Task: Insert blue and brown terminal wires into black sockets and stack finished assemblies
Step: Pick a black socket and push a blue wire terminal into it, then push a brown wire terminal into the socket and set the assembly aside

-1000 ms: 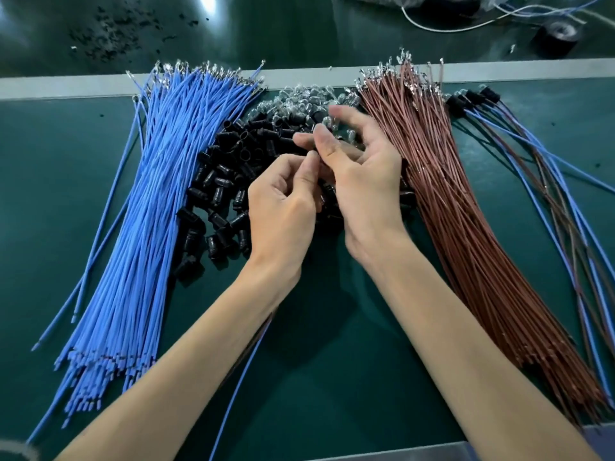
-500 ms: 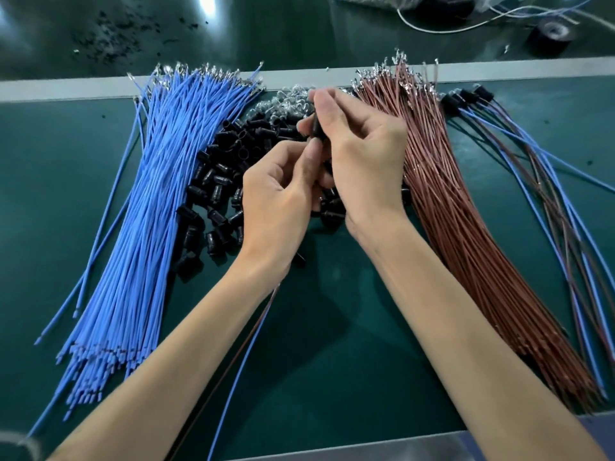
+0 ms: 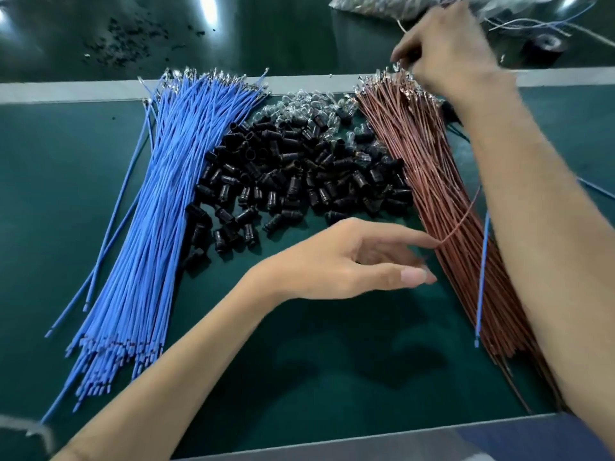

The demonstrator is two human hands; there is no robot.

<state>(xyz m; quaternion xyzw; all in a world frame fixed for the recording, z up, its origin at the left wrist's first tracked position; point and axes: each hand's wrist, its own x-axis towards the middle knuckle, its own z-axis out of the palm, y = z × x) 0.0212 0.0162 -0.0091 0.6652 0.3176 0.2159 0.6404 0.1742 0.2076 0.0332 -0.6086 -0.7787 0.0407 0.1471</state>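
On the dark green table (image 3: 332, 361), black plastic sockets (image 3: 299, 174) lie between blue wire bundle (image 3: 159, 211) and brown wire bundle (image 3: 432, 181); our left hand (image 3: 339, 261), fingers (image 3: 399, 232) apart, should steady the trailing brown wire (image 3: 462, 214), while we cannot tell the grip of the blurred right hand (image 3: 446, 51).

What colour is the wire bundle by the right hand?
Reddish brown; the wire bundle by the right hand shows best in the head view.

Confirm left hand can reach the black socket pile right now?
Probably yes. The left hand hovers open off the near edge of the black sockets, with only green mat between them; one loose brown wire meets its fingertip but blocks nothing.
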